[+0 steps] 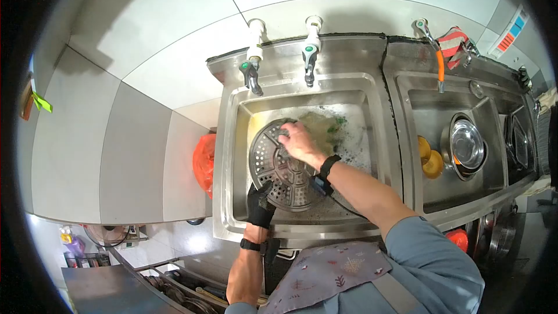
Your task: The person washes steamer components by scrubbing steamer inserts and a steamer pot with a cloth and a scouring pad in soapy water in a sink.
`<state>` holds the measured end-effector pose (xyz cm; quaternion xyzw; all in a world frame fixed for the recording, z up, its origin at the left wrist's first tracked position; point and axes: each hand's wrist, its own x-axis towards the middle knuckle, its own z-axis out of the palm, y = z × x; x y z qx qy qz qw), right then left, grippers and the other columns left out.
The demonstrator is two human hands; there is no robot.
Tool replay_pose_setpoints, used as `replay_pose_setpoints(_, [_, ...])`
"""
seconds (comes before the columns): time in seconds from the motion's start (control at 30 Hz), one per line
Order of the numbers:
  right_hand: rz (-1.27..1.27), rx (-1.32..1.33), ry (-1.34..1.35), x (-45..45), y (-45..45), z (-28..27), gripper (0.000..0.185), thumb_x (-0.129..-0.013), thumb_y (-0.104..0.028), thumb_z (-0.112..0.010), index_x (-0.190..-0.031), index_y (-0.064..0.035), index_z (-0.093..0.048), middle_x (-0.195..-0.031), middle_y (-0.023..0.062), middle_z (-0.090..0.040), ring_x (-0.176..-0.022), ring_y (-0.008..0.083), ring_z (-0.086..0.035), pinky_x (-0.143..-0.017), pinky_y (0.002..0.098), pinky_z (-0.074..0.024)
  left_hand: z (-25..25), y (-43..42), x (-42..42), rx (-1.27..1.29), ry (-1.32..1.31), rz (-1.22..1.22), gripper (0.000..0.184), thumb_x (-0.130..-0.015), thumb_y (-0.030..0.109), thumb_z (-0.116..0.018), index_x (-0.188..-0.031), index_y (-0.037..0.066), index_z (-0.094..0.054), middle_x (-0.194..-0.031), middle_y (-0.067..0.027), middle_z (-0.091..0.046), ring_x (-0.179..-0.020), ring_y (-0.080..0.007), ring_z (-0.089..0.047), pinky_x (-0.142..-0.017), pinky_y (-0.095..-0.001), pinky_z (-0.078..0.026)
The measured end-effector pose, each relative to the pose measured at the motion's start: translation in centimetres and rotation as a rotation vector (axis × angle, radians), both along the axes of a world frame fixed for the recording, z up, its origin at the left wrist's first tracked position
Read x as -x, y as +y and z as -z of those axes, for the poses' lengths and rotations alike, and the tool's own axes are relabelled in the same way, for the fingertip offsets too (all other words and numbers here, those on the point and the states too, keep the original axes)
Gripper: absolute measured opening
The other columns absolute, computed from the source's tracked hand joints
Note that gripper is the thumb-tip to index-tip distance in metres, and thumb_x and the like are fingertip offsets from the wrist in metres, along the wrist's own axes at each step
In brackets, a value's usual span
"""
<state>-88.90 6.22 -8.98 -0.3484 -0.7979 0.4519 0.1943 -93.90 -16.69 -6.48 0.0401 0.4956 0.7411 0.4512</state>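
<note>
A round perforated metal steamer plate (273, 160) lies tilted in the left sink basin (372, 139), partly over cloudy, foamy water. My left hand (260, 204), in a black glove, grips the plate's near left rim with the thumb on top. Bare, my right hand (301, 141) presses on the upper part of the plate with its fingers bent together. Whatever those fingers may hold is hidden. Green scraps (336, 128) float to the right of the plate.
Two taps (251, 75) (310, 64) stand behind this basin. In the right basin are metal bowls (467, 143) and yellow round items (432, 164); a tap with an orange hose (440, 70) hangs above. A red plastic bag (204, 164) is left of the sink.
</note>
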Motion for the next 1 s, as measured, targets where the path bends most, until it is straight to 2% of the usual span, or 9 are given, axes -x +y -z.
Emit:
replay_pose_setpoints(0.07, [0.071,-0.093,-0.115,-1.6,2.1,1.7,0.040,-0.093,-0.030,-0.064,-0.124,-0.0047,-0.063,-0.120,0.0243,-0.065,-0.110,0.0417,-0.062,-0.096,0.0493,-0.0511,0.8,-1.7,0.2,0.100,0.340,0.062,0.033,-0.095,-0.001,-0.060,-0.128,-0.001,-0.061,-0.110,-0.0129,-0.071,-0.093,-0.0255,-0.071,-0.082,-0.0377,-0.060])
replay_pose_setpoints(0.17, [0.043,-0.164,-0.247,-3.4,6.1,8.3,0.049,-0.096,-0.032,-0.061,-0.131,0.0012,-0.059,-0.122,0.0259,-0.067,-0.114,0.0409,-0.064,-0.096,0.0487,-0.0525,1.2,-2.3,0.6,0.101,0.025,-0.022,0.033,-0.095,0.000,-0.061,-0.128,-0.001,-0.061,-0.111,-0.0126,-0.071,-0.094,-0.0253,-0.071,-0.082,-0.0361,-0.059])
replay_pose_setpoints(0.27, [0.215,-0.051,-0.348,-4.3,4.5,5.4,0.053,-0.098,-0.034,-0.058,-0.135,0.0042,-0.055,-0.121,0.0303,-0.066,-0.112,0.0452,-0.063,-0.094,0.0517,-0.0528,0.9,-1.8,-0.2,0.066,0.061,-0.039,0.033,-0.095,0.000,-0.061,-0.128,-0.001,-0.061,-0.110,-0.0128,-0.071,-0.093,-0.0251,-0.071,-0.082,-0.0355,-0.059])
replay_pose_setpoints(0.33, [0.040,-0.019,-0.392,-3.4,3.5,3.2,0.051,-0.098,-0.033,-0.058,-0.131,0.0054,-0.056,-0.119,0.0327,-0.065,-0.112,0.0472,-0.062,-0.094,0.0529,-0.0530,0.1,-1.1,-0.5,0.026,0.014,-0.037,0.032,-0.094,-0.001,-0.061,-0.126,-0.001,-0.062,-0.108,-0.0128,-0.071,-0.092,-0.0251,-0.071,-0.081,-0.0363,-0.060])
replay_pose_setpoints(0.5, [-0.122,-0.169,0.079,-1.1,-2.3,-1.1,0.036,-0.094,-0.025,-0.065,-0.121,-0.0020,-0.059,-0.111,0.0253,-0.059,-0.103,0.0456,-0.061,-0.086,0.0546,-0.0535,0.3,-0.4,-0.1,0.065,0.084,0.008,0.029,-0.094,0.000,-0.062,-0.122,0.000,-0.062,-0.104,-0.0118,-0.071,-0.090,-0.0239,-0.071,-0.079,-0.0365,-0.060])
replay_pose_setpoints(0.63, [0.023,-0.114,0.066,-2.0,1.8,2.7,0.033,-0.094,-0.024,-0.065,-0.118,-0.0015,-0.061,-0.103,0.0240,-0.066,-0.104,0.0430,-0.063,-0.091,0.0526,-0.0530,1.5,-1.5,1.4,0.011,0.014,-0.048,0.030,-0.093,0.000,-0.062,-0.123,0.001,-0.062,-0.106,-0.0110,-0.071,-0.090,-0.0234,-0.071,-0.081,-0.0366,-0.060])
replay_pose_setpoints(0.73, [0.048,0.022,-0.199,-3.3,4.8,3.9,0.037,-0.095,-0.027,-0.063,-0.121,-0.0003,-0.061,-0.105,0.0248,-0.068,-0.108,0.0418,-0.064,-0.093,0.0526,-0.0529,0.3,-2.0,0.6,0.044,0.001,-0.023,0.031,-0.093,0.000,-0.062,-0.124,0.000,-0.061,-0.110,-0.0115,-0.070,-0.092,-0.0248,-0.071,-0.084,-0.0371,-0.060])
replay_pose_setpoints(0.8, [0.085,-0.196,-0.310,-3.9,4.8,3.8,0.041,-0.097,-0.030,-0.061,-0.124,0.0006,-0.060,-0.113,0.0266,-0.067,-0.113,0.0438,-0.062,-0.094,0.0539,-0.0528,-0.5,-1.1,-0.2,0.036,-0.007,-0.013,0.031,-0.093,0.000,-0.062,-0.124,0.000,-0.061,-0.111,-0.0116,-0.070,-0.092,-0.0251,-0.071,-0.084,-0.0369,-0.060])
replay_pose_setpoints(1.0, [-0.056,-0.127,-0.060,-2.3,0.7,-1.8,0.040,-0.097,-0.028,-0.061,-0.124,0.0008,-0.057,-0.118,0.0275,-0.061,-0.109,0.0451,-0.063,-0.092,0.0513,-0.0545,1.8,-1.3,0.5,-0.005,-0.020,0.001,0.039,-0.092,0.001,-0.063,-0.131,0.000,-0.059,-0.115,-0.0134,-0.070,-0.100,-0.0265,-0.070,-0.087,-0.0411,-0.059])
